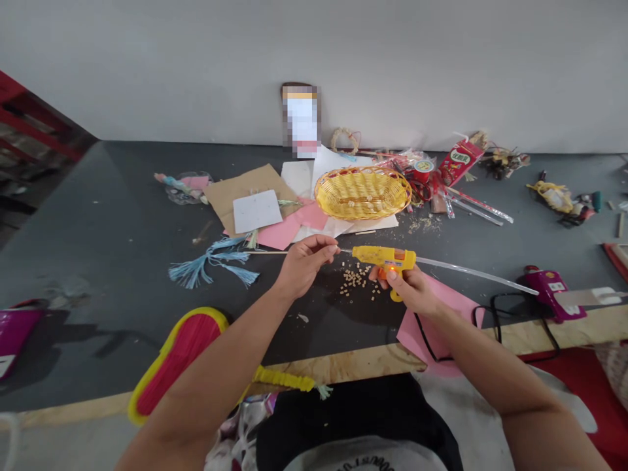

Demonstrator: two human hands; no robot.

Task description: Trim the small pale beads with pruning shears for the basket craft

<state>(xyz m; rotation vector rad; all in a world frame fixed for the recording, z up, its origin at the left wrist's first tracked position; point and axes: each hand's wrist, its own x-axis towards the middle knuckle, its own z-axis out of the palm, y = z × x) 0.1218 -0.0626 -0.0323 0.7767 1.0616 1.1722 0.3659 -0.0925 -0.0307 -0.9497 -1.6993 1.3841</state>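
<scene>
My right hand is wrapped round the handle of a yellow hot glue gun, whose trigger area glows orange. From its back end sticks a long clear glue stick. At the gun's nozzle, my left hand pinches thumb and fingertips together; what lies between them is too small to make out. A thin wooden stick runs behind the left hand, near a blue tassel. Below the nozzle, several tiny wooden pieces are scattered on the dark table.
A yellow woven basket stands on papers behind my hands. A phone leans on the wall. Pink paper, a black cord and a purple box are at right. A red-and-yellow sole-shaped piece lies by my left forearm.
</scene>
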